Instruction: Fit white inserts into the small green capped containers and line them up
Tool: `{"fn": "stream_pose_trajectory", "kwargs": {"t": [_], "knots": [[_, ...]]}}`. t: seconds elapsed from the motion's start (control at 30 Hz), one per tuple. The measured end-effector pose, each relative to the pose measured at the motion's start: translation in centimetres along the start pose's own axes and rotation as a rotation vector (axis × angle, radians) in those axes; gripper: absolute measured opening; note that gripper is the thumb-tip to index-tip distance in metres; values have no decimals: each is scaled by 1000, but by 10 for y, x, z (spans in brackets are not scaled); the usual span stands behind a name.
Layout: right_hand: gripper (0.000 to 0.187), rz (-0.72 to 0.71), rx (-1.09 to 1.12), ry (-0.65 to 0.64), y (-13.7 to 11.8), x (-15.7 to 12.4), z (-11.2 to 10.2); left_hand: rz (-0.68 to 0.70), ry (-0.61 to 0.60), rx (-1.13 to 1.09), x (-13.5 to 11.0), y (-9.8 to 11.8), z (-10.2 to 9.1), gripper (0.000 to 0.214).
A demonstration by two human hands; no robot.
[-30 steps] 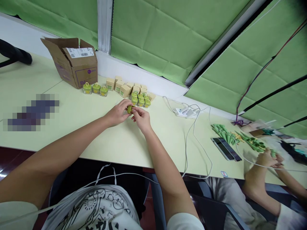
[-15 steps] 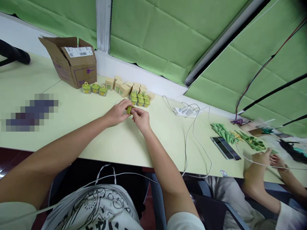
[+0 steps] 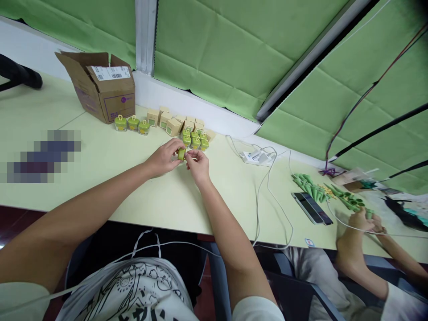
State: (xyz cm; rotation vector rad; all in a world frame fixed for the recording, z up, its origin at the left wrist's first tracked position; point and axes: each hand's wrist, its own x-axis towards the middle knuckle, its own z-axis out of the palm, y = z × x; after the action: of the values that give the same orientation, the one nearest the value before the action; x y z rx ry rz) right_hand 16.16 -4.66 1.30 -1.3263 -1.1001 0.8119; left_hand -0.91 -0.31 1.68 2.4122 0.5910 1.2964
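Observation:
My left hand (image 3: 163,158) holds a small green-lidded jar (image 3: 181,154) tipped on its side, with its fingers curled round the clear body. Thumb and fingers of my right hand (image 3: 199,167) are pinched at the lid side, where they cover part of it. Just behind the hands stands a cluster of similar green-lidded jars (image 3: 195,142). Three more jars (image 3: 133,122) with pale loops on top form a row further left. Several small beige boxes (image 3: 174,126) are grouped behind the jars.
An open cardboard box (image 3: 117,100) stands at the back left. A white power strip (image 3: 257,157) and loose cables lie to the right. Beyond are a phone (image 3: 309,207), green cone-shaped pieces (image 3: 309,186) and a co-worker's hands (image 3: 361,220). A blurred-out patch (image 3: 47,156) covers something at left.
The jar has turned slightly in my left hand. My right fingers have shifted a little to the right along it. The co-worker's hands have moved slightly left, with a green piece.

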Motion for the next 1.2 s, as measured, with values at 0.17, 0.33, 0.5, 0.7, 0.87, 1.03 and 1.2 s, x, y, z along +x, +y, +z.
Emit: {"fn": "stream_pose_trajectory", "kwargs": {"t": [0.17,0.33,0.5,0.7,0.87,1.03,1.2], "knots": [[26,166,215,-158,-3,-1,0,10,-1,-27,-1,5,0,35],[27,335,420,-231,-6,-1,-5,6,2,-20,0,11,0,36],[22,371,512,-294,-11,0,-9,16,28,-51,1,8,0,37],[28,323,500,-285,-10,1,-8,14,32,-70,1,4,1,39],[32,298,467,-292,-6,2,-6,-32,16,-63,0,7,1,41],[35,301,446,-293,-2,4,-6,-62,-16,-52,-2,10,1,42],[34,305,464,-320,-3,5,-9,-82,-21,-53,-1,13,0,42]]}}
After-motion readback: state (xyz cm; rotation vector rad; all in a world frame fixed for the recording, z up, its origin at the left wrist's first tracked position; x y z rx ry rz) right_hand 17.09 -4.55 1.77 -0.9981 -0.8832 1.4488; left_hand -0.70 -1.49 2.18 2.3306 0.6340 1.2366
